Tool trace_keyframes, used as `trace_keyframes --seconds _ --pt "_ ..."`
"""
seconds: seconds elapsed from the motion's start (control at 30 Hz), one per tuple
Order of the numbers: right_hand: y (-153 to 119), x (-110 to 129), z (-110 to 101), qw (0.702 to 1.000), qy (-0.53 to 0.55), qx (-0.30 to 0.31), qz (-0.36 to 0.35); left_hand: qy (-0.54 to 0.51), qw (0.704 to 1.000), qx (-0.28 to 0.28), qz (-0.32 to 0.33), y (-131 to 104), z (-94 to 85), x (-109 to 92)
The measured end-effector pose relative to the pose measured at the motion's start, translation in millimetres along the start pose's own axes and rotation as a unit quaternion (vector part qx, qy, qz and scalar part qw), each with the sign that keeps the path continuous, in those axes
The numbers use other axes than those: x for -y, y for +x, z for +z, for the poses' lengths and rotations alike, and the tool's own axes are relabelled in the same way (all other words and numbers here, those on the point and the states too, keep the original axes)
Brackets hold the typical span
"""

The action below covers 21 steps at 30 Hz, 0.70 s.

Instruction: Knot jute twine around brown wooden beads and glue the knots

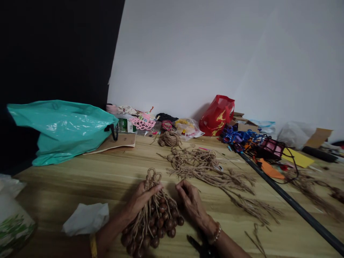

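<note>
As it lies near the desk's (pixel 80 175) front edge, the jute tassel bundle (pixel 153 215) (knotted loops far, brown wooden beads near) runs its long axis away from the person. Left hand (pixel 139 200) clasps the neck; right hand (pixel 192 202) rests curled, empty, just beside. Loose tassels (pixel 204 165) beyond.

twine ball (pixel 169 138) behind cord pile (pixel 199 163)
</note>
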State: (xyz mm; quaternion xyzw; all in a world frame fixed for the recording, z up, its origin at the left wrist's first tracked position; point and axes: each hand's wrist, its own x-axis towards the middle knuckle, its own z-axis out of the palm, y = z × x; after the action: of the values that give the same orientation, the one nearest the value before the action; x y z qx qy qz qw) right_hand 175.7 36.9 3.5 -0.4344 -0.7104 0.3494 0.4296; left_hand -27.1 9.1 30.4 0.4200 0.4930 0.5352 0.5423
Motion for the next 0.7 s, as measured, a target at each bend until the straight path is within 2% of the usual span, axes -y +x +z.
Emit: trace_keyframes --seconds 0.1,0.2,0.37,0.5,0.7 --pt "3 -6 0 1.0 0.011 -0.02 0.003 -0.01 1.0 0.001 0.009 0 -1.6 3" --pt "4 -10 -1 0.999 -0.006 -0.034 -0.004 0.033 0.999 -0.004 0.012 2 -2.4 5" --pt "7 -18 -2 0.999 -0.025 -0.045 0.008 0.094 0.995 0.021 0.021 5 -1.0 6" --pt "8 -20 -3 0.999 -0.02 -0.049 0.014 0.078 0.997 0.024 0.011 3 1.0 3" --pt "9 -16 -1 0.997 0.002 -0.075 -0.008 0.047 0.995 0.082 0.032 -2 0.8 -3"
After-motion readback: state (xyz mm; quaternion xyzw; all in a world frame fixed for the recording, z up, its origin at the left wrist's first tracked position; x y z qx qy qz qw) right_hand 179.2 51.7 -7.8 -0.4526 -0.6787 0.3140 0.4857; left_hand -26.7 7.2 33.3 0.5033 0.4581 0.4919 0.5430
